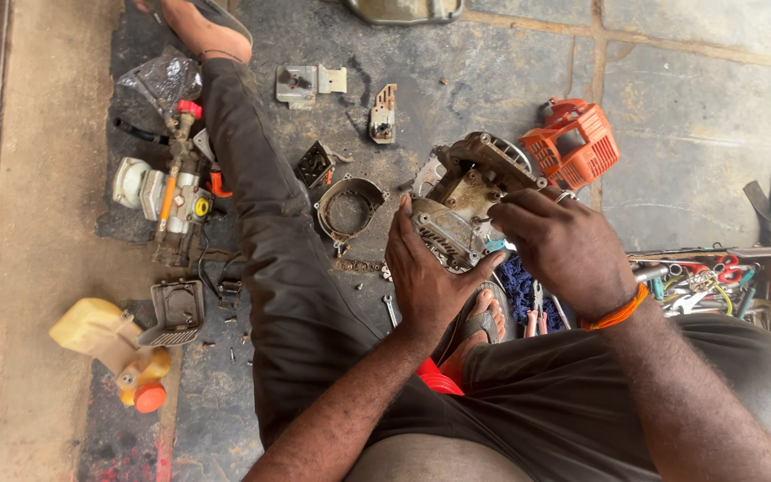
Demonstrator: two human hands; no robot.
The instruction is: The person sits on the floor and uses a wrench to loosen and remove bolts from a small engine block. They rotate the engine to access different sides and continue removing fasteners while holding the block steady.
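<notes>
A dirty grey metal engine block (468, 183) is held above the stone floor between both hands. My left hand (427, 277) grips its near left side, fingers wrapped under the finned part. My right hand (564, 245), with an orange band at the wrist, grips the block's right side, fingers curled against it. A round metal housing ring (350, 207) lies on the floor just left of the block. An orange plastic cover (573, 143) lies behind the block to the right.
My left leg (261, 223) stretches across the floor. Left of it lie an engine part with a red cap (171, 192), a yellowish fuel tank (104, 335) and a grey grille cover (176, 312). A box of tools (716, 281) stands at right. Small brackets (310, 83) lie farther off.
</notes>
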